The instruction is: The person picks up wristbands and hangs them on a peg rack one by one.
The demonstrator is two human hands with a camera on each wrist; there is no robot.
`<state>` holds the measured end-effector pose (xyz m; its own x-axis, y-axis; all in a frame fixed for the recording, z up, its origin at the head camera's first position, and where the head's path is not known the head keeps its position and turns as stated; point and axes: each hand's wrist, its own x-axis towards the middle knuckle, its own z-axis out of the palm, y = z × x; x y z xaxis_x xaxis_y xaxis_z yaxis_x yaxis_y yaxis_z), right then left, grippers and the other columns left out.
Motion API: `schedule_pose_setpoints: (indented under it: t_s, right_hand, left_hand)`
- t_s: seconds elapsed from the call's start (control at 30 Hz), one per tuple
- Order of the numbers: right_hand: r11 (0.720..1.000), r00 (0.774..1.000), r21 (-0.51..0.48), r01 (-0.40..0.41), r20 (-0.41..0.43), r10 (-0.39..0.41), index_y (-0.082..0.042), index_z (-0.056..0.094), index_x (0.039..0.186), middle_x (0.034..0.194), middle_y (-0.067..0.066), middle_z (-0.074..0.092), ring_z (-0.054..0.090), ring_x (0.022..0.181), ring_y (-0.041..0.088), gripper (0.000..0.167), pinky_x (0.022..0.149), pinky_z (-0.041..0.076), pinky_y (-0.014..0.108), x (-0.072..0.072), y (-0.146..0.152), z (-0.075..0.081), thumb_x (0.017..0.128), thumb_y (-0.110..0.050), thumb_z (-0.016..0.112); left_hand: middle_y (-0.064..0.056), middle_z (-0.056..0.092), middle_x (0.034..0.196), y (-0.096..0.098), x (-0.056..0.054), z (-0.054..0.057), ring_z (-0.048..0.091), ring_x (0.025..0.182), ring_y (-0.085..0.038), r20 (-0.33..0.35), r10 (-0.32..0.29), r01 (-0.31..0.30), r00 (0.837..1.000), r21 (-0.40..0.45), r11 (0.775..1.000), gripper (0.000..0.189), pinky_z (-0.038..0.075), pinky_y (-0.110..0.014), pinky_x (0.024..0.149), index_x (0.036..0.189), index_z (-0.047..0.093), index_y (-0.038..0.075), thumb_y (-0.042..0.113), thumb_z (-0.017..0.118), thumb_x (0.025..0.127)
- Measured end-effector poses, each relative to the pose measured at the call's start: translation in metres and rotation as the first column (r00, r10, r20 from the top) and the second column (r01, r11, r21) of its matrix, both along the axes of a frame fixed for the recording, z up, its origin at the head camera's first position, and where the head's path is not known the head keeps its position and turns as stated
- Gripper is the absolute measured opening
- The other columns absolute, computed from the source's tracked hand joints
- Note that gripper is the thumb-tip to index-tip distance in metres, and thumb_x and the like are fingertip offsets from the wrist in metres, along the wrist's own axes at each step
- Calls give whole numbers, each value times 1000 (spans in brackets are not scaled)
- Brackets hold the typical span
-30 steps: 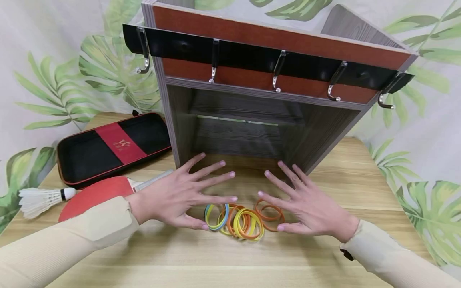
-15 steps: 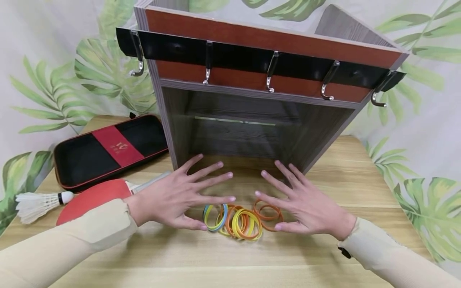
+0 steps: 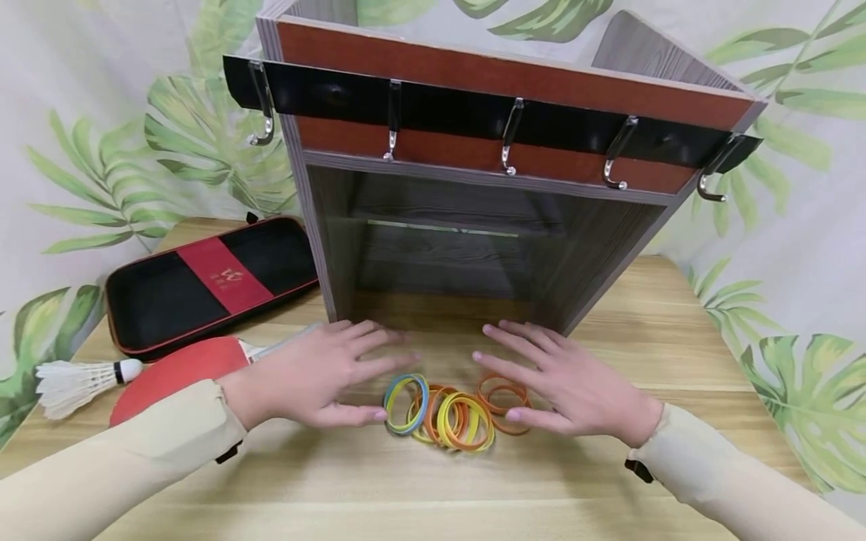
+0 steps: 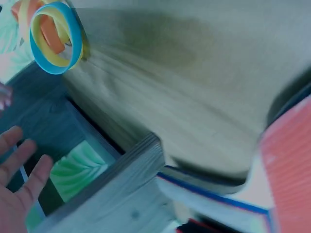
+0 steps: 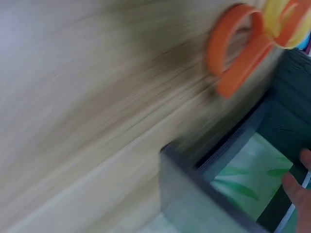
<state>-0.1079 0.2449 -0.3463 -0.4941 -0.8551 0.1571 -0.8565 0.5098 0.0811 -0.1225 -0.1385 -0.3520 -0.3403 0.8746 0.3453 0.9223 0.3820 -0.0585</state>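
Bands, yellow, orange and blue (image 3: 443, 421), in a loose cluster on the counter (image 3: 433, 500), before a cabinet (image 3: 501, 71). Left hand (image 3: 311, 376) and right hand (image 3: 585, 385) flank them, fingers on both released, loosely extended. Farther left: red paddle (image 3: 179, 376), shuttlecock (image 3: 81, 383), black case (image 3: 162, 300) with a red stripe.
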Motion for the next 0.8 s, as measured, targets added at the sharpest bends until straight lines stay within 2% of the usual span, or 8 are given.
schedule_pose_setpoints:
  t_s: [0.13, 0.2, 0.3, 0.4, 0.5, 0.57, 0.7, 0.8]
  right_hand:
    - [992, 978, -115, 54, 205, -30, -21, 49, 155, 158, 0, 52, 54, 141, 18, 57, 112, 51, 43, -1, -19, 5, 106, -47, 59]
    - [980, 943, -172, 101, 331, -39, -17, 59, 145, 145, 0, 63, 61, 132, 15, 45, 107, 54, 40, -3, -31, 6, 107, -40, 60]
    - [958, 871, -235, 166, 490, -31, -11, 68, 131, 127, 2, 73, 69, 116, 14, 32, 97, 59, 39, -8, -49, 5, 108, -31, 60]
    - [939, 807, -269, 214, 590, -15, -6, 71, 123, 114, 3, 77, 71, 102, 12, 25, 88, 62, 34, -14, -64, 2, 107, -24, 61]
    - [929, 763, -273, 251, 647, -16, -5, 72, 118, 104, 3, 77, 68, 92, 8, 22, 81, 59, 26, -19, -79, -2, 105, -20, 64]
    - [923, 728, -257, 285, 685, -34, -7, 73, 115, 99, 1, 76, 65, 87, 5, 19, 78, 56, 22, -23, -87, -5, 104, -20, 66]
    - [920, 668, -220, 324, 742, -58, -8, 73, 111, 91, 1, 74, 60, 79, 1, 16, 75, 54, 19, -25, -102, -9, 102, -20, 68]
    - [923, 649, -197, 330, 757, -71, -7, 72, 108, 87, 0, 73, 59, 75, 0, 15, 71, 52, 17, -25, -111, -10, 101, -20, 69]
  left_hand:
    - [4, 69, 105, -14, 3, 0, 64, 92, -9, 108, 81, -94, 991, 122, 988, 37, 59, -29, 77, 118, 73, 15, 48, 66, 100]
    - [7, 67, 94, -20, 4, 0, 60, 81, -3, 167, 131, -161, 977, 178, 971, 22, 55, -23, 71, 104, 74, 17, 38, 71, 98]
    - [12, 62, 84, -31, 3, -1, 53, 70, 2, 248, 218, -278, 944, 238, 931, 9, 48, -16, 60, 90, 70, 21, 26, 75, 95]
    - [15, 58, 76, -38, -2, -3, 50, 64, 3, 333, 302, -396, 893, 267, 879, 18, 46, -17, 58, 82, 65, 25, 20, 76, 95]
    - [12, 59, 75, -41, -7, -5, 55, 65, 0, 426, 360, -499, 830, 282, 819, 20, 55, -22, 62, 81, 63, 23, 19, 76, 95]
    - [5, 63, 81, -41, -11, -7, 63, 74, -7, 491, 377, -558, 785, 298, 775, 16, 61, -29, 67, 86, 64, 16, 19, 77, 95]
    - [-9, 70, 106, -38, -20, -10, 74, 99, -27, 616, 368, -643, 697, 310, 700, 28, 65, -39, 76, 112, 63, 7, 24, 77, 95]
    - [-13, 71, 125, -36, -24, -10, 72, 117, -36, 679, 329, -660, 656, 304, 687, 47, 64, -42, 84, 136, 56, 8, 24, 76, 97]
